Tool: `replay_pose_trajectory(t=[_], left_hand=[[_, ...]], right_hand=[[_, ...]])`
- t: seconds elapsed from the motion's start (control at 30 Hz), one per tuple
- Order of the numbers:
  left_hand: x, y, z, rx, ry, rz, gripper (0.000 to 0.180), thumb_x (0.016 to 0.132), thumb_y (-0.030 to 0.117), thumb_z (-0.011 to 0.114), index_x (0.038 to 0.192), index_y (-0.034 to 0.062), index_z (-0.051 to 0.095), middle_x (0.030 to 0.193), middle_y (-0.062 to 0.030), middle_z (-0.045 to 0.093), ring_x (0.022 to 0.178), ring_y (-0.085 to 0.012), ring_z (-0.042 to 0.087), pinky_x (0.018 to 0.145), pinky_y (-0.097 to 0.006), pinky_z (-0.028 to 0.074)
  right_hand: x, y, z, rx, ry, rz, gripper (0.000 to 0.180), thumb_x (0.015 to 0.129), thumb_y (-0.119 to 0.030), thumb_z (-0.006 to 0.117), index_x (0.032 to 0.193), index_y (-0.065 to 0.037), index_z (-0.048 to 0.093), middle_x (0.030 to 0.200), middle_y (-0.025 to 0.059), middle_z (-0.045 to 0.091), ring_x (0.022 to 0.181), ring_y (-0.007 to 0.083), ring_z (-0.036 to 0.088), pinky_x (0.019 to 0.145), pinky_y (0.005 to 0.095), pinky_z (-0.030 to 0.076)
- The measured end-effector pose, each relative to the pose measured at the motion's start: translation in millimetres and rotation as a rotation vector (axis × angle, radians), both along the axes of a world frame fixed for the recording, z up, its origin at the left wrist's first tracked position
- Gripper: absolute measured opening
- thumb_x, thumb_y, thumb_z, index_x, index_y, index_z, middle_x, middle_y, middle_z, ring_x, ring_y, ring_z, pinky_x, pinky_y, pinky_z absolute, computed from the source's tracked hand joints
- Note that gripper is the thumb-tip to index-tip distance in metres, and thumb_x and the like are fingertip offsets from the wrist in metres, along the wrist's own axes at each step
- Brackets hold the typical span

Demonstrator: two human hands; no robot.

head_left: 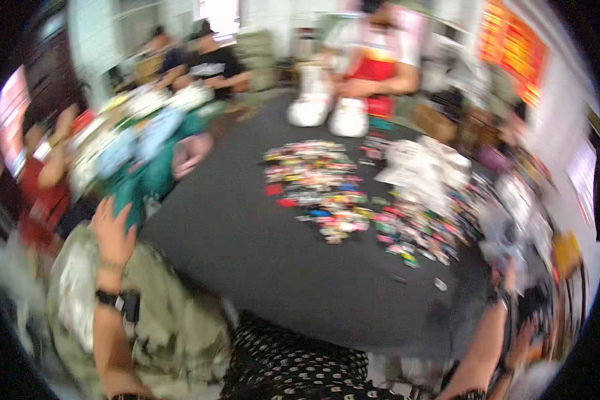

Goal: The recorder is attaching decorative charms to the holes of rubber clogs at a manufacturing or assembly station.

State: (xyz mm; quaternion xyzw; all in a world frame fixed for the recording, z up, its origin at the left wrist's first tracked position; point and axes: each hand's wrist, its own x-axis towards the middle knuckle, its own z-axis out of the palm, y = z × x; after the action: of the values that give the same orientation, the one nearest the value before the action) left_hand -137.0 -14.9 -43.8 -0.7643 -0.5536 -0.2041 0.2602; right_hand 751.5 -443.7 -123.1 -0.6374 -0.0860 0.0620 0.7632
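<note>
Grip-wise, the left hand is being held open, fingers spread, nothing being clutched. Trickier with the right hand: it's being smeared by blur right by a crumpled see-through plastic bag, so whether that's being grasped can't be told. Size-wise, most of the middle is being taken up by a wide table covered in plain black cloth, with that see-through bag at its right edge. Next down, a bulky olive-green fabric sack is being overlapped by the left forearm, off the table's near left side; contact can't be made out. Across the table, a pair of chunky white shoes is being backed by a co-worker in a red-fronted outfit. Right of centre, a heap of tiny multicoloured pieces is being partly covered by a crumpled opaque white plastic bag. Smallest of all, one little white piece is being framed by bare black cloth nearer the front.
</note>
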Motion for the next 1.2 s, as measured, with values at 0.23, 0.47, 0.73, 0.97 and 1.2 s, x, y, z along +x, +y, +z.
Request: replay_pose_trajectory(t=[0.23,0.47,0.73,0.97,1.2], left_hand=[[-162,-19,-13,-0.343,-0.187,0.934,0.109,0.064,0.076,0.070,0.153,0.0272,0.030,0.156,-0.0203,0.030,0.145,-0.0443,0.020,0.110,-0.069,0.020],[-212,-39,-36,-0.567,-0.498,0.923,0.069,0.068,0.052,0.071,0.134,0.0360,0.058,0.150,-0.0157,0.042,0.131,-0.0447,0.046,0.104,-0.056,0.041],[-173,-2,17,-0.670,0.029,1.035,0.047,0.083,0.029,0.056,0.124,0.0087,0.067,0.137,-0.0124,0.056,0.131,-0.0421,0.045,0.108,-0.065,0.027],[-237,70,-9,-0.825,-0.397,0.460,0.115,0.065,0.080,0.065,0.154,0.0167,0.029,0.159,-0.0164,0.026,0.145,-0.0433,0.023,0.117,-0.056,0.021],[-230,95,-86,-0.588,0.217,0.742,0.031,0.080,0.025,0.065,0.104,0.0061,0.071,0.106,-0.0186,0.070,0.099,-0.0334,0.068,0.083,-0.046,0.054]], right_hand=[[-6,242,-13,-0.250,-0.170,0.754,0.043,0.096,-0.042,0.051,0.121,-0.007,0.059,0.111,0.0146,0.063,0.095,0.0215,0.063,0.076,0.0338,0.054],[-57,343,-4,-0.301,-0.214,0.834,0.042,0.094,-0.038,0.053,0.126,-0.010,0.054,0.114,0.0128,0.061,0.098,0.0211,0.061,0.077,0.0353,0.051],[-57,349,-19,-0.352,-0.220,0.747,0.045,0.092,-0.035,0.055,0.132,-0.014,0.049,0.119,0.0108,0.059,0.101,0.0205,0.058,0.078,0.0370,0.049],[-35,249,-26,-0.396,-0.183,0.465,0.051,0.090,-0.031,0.058,0.137,-0.017,0.045,0.122,0.0090,0.057,0.104,0.0200,0.056,0.078,0.0385,0.047],[9,-69,-16,-0.545,-0.125,-0.119,0.058,0.088,-0.028,0.060,0.142,-0.020,0.041,0.126,0.0072,0.056,0.107,0.0195,0.054,0.079,0.0400,0.044]])
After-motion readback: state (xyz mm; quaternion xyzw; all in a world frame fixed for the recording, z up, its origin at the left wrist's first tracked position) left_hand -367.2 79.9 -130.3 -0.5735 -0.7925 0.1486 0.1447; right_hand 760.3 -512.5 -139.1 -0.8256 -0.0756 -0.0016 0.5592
